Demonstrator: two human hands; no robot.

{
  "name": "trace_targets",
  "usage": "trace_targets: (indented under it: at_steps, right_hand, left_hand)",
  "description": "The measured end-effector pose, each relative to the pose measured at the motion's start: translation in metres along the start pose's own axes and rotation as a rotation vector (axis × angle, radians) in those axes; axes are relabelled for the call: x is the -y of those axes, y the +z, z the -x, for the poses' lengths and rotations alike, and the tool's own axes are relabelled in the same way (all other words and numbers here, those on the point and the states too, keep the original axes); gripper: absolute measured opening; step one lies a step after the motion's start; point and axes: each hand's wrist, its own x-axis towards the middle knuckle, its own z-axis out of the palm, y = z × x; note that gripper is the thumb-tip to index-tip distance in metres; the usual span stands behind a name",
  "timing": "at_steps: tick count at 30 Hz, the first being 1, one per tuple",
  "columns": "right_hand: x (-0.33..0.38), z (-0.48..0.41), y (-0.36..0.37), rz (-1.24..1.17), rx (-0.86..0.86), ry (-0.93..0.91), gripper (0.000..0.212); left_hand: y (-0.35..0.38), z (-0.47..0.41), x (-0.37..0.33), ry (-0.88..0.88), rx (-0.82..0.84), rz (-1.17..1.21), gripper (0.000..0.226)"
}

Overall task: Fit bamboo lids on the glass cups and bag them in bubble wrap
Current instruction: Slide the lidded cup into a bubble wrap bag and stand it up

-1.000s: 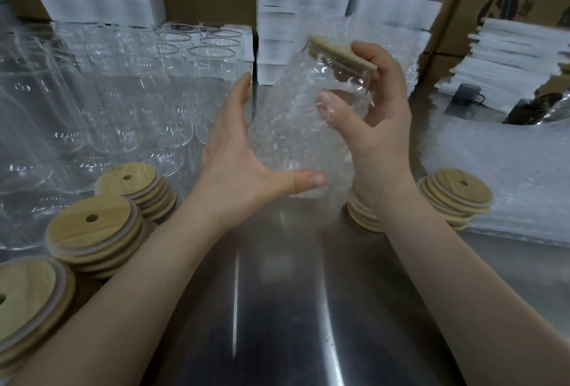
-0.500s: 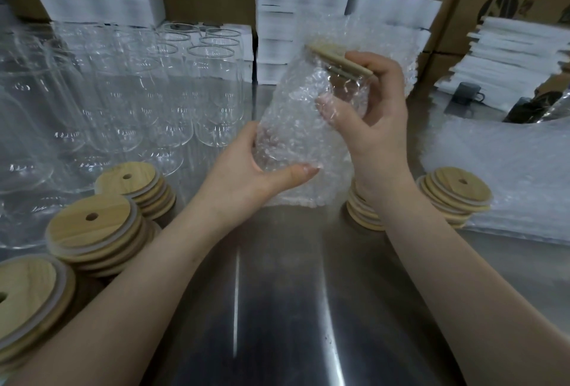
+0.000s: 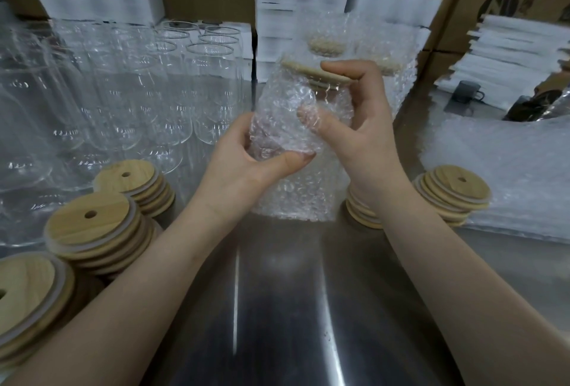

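The left hand (image 3: pixel 246 166) grips the bubble wrap bag (image 3: pixel 293 197) low around the glass cup (image 3: pixel 328 91), the right hand (image 3: pixel 367 135) grips the cup by its bamboo lid (image 3: pixel 303 70), and I think the cup needs pushing deeper next.

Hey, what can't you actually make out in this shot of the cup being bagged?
Head view, the only one:
- glass cup: its body and base blurred behind the bubble wrap bag and covered by the left hand and right hand.
- lid stack: mostly behind the right wrist; count unknowable.
- nearest lids: cut off by the left edge.
- dark mug: too blurred for detail.
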Motion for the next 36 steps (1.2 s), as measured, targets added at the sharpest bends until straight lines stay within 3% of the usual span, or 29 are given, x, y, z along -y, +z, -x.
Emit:
trace_targets:
  at_steps: [4, 12, 16, 19, 23, 27, 29, 31, 36]
  right_hand:
    - [0.001, 0.001, 0.001, -0.011, 0.057, 0.022, 0.044]
    - [-0.005, -0.003, -0.004, 0.048, 0.166, 0.143, 0.038]
    - [-0.006, -0.008, -0.006, -0.143, 0.110, 0.284, 0.047]
    - [-0.005, -0.010, -0.009, -0.431, -0.013, 0.338, 0.056]
    - [-0.004, -0.011, -0.016, -0.748, -0.117, 0.389, 0.044]
    - [-0.005, -0.011, -0.021, -0.760, -0.063, 0.462, 0.075]
    - [-0.006, -0.010, -0.020, -0.821, 0.015, 0.532, 0.071]
    - [-0.007, -0.010, -0.019, -0.847, 0.094, 0.599, 0.064]
    - [-0.011, -0.008, -0.028, -0.688, 0.352, 0.621, 0.100]
  left_hand:
    - [0.001, -0.001, 0.000, -0.011, -0.007, 0.019, 0.055]
    - [-0.008, -0.006, 0.008, -0.113, -0.005, 0.165, 0.086]
    - [-0.008, -0.007, 0.009, -0.117, -0.011, 0.176, 0.092]
    - [-0.009, -0.007, 0.008, -0.116, 0.023, 0.168, 0.102]
    - [-0.009, -0.005, 0.005, -0.106, 0.069, 0.208, 0.095]
    - [-0.010, -0.005, -0.001, -0.070, 0.032, 0.222, 0.101]
    - [-0.012, -0.006, -0.004, -0.031, -0.003, 0.216, 0.105]
    - [-0.013, -0.006, -0.006, 0.004, -0.033, 0.221, 0.091]
    - [-0.016, -0.008, -0.013, 0.088, -0.134, 0.229, 0.035]
